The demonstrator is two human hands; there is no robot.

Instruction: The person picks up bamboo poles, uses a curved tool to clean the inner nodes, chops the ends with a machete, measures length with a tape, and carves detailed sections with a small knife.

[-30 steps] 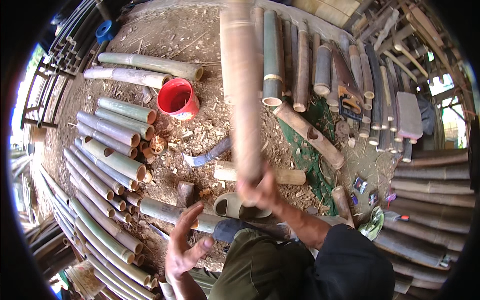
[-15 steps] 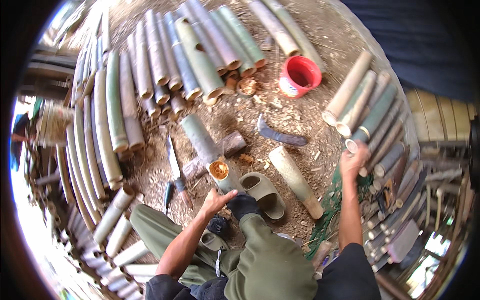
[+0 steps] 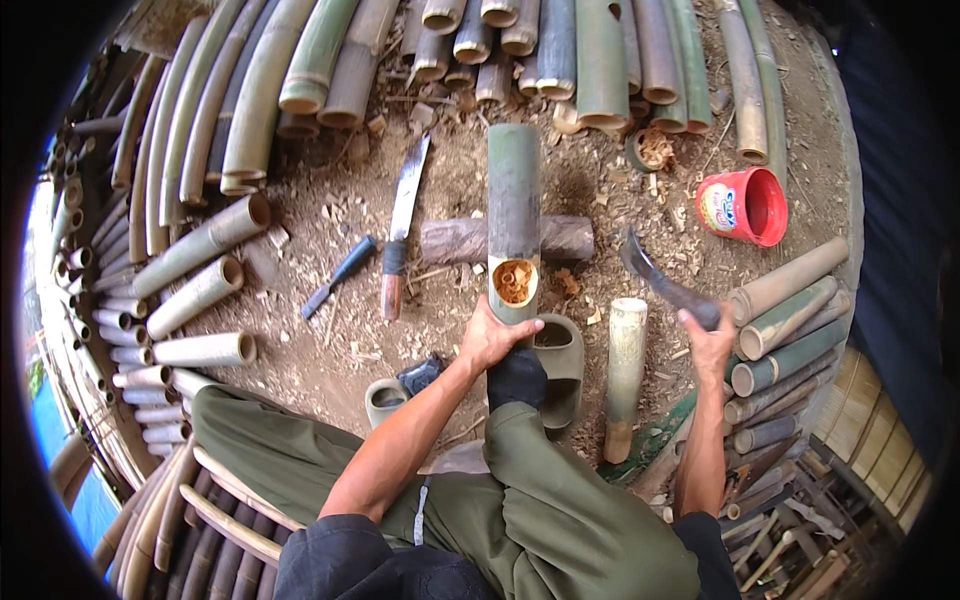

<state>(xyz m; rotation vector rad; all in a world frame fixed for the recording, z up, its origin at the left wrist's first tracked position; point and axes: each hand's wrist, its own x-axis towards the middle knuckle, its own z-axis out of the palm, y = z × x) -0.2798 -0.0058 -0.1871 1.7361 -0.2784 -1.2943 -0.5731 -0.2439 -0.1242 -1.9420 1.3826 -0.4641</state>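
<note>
While left hand [image 3: 490, 338] clasps bamboo tube [image 3: 513, 215] across log [image 3: 455, 240], presumably steadying, right hand [image 3: 711, 346] (tube's four o'clock) grips curved knife [image 3: 672, 290].

A green-grey bamboo segment [image 3: 514, 200] lies across a short log [image 3: 566, 239], its oval opening rough and orange-brown inside; right of the log slants a dark-handled hooked knife [image 3: 672, 287], blade tip nearest it.

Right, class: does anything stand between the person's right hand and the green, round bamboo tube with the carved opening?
Yes, in this view: a pale cylindrical stick on the ground, its far end between the right hand and the carved opening of the green bamboo tube.
</note>
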